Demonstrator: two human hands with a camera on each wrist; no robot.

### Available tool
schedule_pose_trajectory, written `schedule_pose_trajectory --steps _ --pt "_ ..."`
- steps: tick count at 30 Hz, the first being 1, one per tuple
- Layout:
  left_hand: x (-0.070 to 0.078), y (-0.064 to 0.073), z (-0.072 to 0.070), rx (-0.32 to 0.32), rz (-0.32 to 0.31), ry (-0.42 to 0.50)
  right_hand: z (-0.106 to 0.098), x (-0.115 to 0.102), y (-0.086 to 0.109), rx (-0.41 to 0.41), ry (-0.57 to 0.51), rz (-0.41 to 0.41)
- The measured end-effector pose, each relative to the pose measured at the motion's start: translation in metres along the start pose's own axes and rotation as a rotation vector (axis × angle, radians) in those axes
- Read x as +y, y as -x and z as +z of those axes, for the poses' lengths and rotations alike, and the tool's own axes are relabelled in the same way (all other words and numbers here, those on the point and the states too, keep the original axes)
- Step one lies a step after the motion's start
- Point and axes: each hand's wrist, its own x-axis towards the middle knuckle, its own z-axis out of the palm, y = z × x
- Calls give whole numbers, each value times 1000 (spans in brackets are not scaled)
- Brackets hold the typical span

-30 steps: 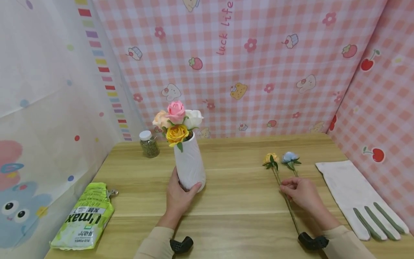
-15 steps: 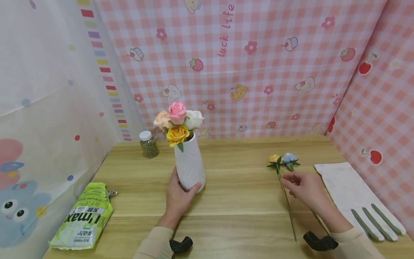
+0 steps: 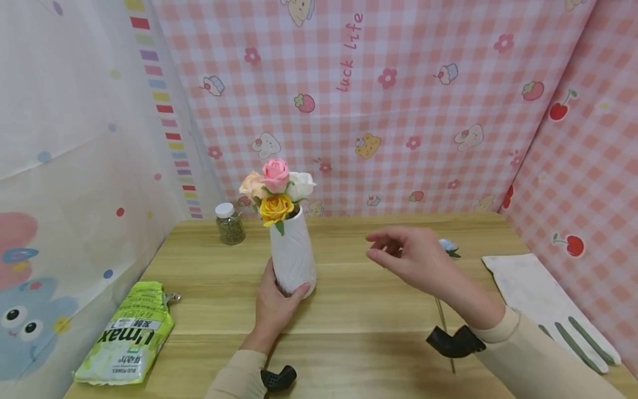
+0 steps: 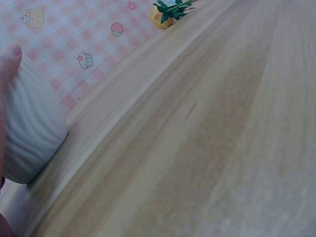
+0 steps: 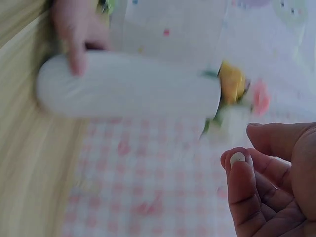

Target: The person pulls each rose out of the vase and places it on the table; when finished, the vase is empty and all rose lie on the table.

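Pale-grained wood is forming the table [image 3: 349, 316], bearing a tall white ridged vase [image 3: 293, 257] of pink, peach, white and yellow roses [image 3: 276, 180]. The bare left hand [image 3: 278, 303] is gripping its base, likely steadying it against tipping. At the vase's three o'clock, the right hand [image 3: 413, 257] is hovering loosely curled, holding nothing. The left wrist view is showing a yellow, green-leaved bloom [image 4: 157, 20] that the head view is apparently hiding behind that hand.
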Motion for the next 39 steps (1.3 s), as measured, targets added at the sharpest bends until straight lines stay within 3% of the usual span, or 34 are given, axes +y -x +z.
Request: schedule_pose_trajectory --steps 5,15,23,34,39 --pt "-1 0 1 -17 -16 -8 17 -29 -28 -28 -46 -120" --pt "1 -3 -2 -8 -16 8 39 -55 -82 -85 -50 -132" --pt "2 -1 -1 -6 1 32 44 -68 -113 -67 -29 -135" --pt "2 -1 -1 -24 7 65 54 -83 -122 -200 97 -97" --pt "2 -1 -1 -33 -6 80 65 -87 -122 -171 88 -103"
